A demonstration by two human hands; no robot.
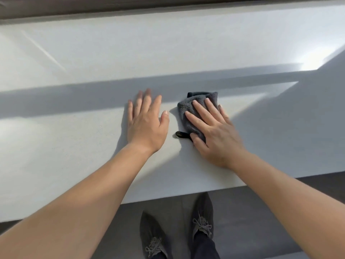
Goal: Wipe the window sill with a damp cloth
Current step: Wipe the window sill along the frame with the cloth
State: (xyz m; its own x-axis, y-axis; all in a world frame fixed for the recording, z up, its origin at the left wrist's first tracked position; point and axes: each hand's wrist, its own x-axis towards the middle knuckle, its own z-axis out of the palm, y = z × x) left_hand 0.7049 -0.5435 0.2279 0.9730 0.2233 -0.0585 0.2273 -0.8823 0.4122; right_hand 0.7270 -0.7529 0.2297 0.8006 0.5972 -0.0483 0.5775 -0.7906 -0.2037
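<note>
Head cam: right hand (214, 131), fingers straight & spread, presses a folded grey terry cloth (194, 113) flat on the wide white window sill (74, 146), centre-right. Left hand (147, 124) flat beside it, fingers apart. No wet streaks visible; progress can't be judged.

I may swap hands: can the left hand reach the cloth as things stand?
Probably yes. The left hand lies flat on the sill just beside the cloth, bare sill between them. The right hand presses on most of the cloth, but its left edge shows free.
</note>
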